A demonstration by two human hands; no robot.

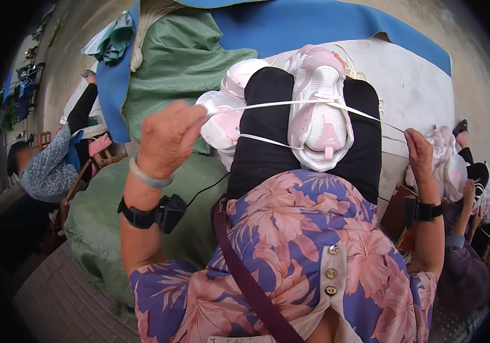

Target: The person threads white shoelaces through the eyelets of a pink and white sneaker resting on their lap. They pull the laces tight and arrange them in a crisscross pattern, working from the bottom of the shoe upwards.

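Observation:
A pink and white sneaker (308, 123) rests on my lap between my black-trousered thighs, its heel toward me. White shoelace (268, 104) runs out from its upper to both sides. My left hand (170, 134), raised left of the shoe, pinches one stretch of the lace with closed fingers. Off to the right, my right hand (419, 151) pinches the other stretch, thumb against fingers. Both stretches look taut. A second, lower strand of lace crosses my left thigh to the shoe's side.
More pink and white sneakers (222, 123) lie beside my left thigh, and another pile (439, 154) sits at the right. Green sheeting (182, 63) and a blue mat (325, 23) spread ahead. One person (50, 166) sits far left; another (465, 257) works close on the right.

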